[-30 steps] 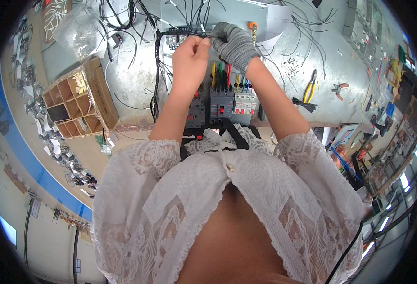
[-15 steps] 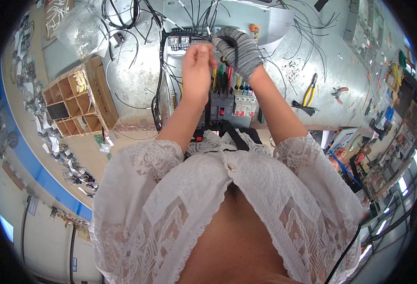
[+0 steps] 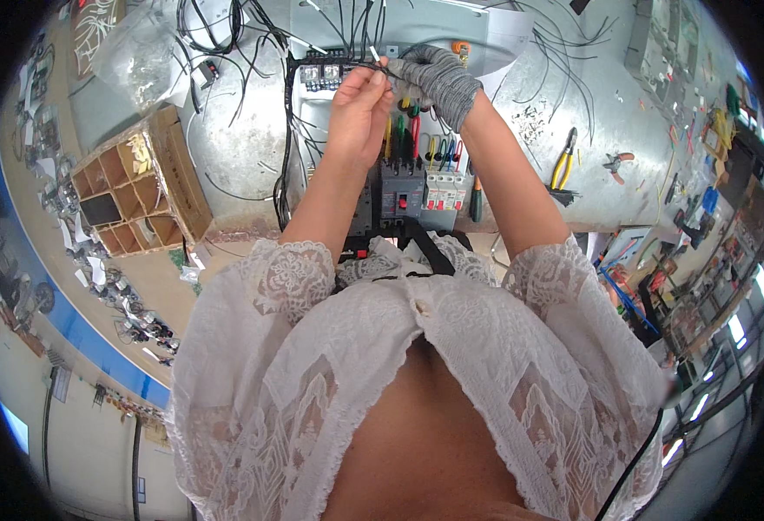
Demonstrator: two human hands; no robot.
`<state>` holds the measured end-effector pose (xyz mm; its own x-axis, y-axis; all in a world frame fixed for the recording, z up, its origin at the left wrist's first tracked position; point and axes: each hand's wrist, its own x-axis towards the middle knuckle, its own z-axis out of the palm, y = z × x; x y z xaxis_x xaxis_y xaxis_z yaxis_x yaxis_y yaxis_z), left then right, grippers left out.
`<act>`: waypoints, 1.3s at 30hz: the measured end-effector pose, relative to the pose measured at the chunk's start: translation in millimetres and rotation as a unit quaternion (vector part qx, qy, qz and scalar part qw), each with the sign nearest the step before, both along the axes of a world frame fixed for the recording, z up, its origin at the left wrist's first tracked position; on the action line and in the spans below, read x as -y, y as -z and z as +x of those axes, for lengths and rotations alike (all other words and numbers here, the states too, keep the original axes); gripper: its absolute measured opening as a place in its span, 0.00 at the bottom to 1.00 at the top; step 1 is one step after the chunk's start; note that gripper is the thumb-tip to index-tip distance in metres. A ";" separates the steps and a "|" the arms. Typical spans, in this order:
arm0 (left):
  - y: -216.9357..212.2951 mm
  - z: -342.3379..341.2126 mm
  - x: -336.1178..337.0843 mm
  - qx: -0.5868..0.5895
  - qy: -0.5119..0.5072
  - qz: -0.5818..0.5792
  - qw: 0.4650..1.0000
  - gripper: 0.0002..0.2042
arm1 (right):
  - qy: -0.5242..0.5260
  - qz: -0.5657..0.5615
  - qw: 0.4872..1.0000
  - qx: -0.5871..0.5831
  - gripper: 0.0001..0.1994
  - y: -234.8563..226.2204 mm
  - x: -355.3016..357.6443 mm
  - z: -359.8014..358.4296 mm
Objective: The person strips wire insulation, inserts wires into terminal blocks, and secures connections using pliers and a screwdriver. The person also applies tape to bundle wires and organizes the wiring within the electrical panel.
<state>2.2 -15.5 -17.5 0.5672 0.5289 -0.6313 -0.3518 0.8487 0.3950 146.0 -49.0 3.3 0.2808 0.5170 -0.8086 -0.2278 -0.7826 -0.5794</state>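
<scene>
My bare left hand [image 3: 363,113] is closed in a pinch on a thin black wire with a white sleeve [image 3: 375,54] near its end. Close beside it, my right hand [image 3: 441,85], in a grey knitted glove, has its fingers closed on a black wire at the same spot; its fingertips are partly hidden. Both hands are over an electrical panel. Relays [image 3: 321,75] sit left of the fingers. Nearer to me are a dark moulded-case breaker [image 3: 402,193] and white small breakers with red switches [image 3: 444,191], with coloured wires above them.
A divided cardboard box [image 3: 193,178] stands at the left. Black cable coils [image 3: 211,26] and a plastic bag [image 3: 135,56] lie behind it. To the right are yellow-handled pliers [image 3: 563,165], red-handled cutters [image 3: 618,165], a screwdriver [image 3: 476,200] and loose black wires [image 3: 564,65].
My left fingers have risen slightly and now pinch the sleeved wire. The gloved hand has turned and flattened, and the black wire loop that hung from it no longer shows there.
</scene>
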 end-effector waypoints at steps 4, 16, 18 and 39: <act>-10.8 8.8 -0.3 -0.041 0.002 0.048 0.998 0.04 | -0.047 0.024 0.996 0.065 0.19 -7.2 -1.4 -2.3; -38.0 -14.4 -25.9 -0.191 0.233 0.194 0.933 0.07 | -0.190 0.118 0.957 0.187 0.13 0.6 2.6 -5.3; -45.1 -16.1 -32.2 -0.172 0.242 0.122 0.947 0.09 | -0.182 0.140 0.951 0.209 0.13 -3.0 6.1 -10.2; -56.3 8.6 -45.6 -0.336 0.228 0.574 0.711 0.11 | -0.106 0.263 0.908 0.308 0.07 5.2 22.7 -25.2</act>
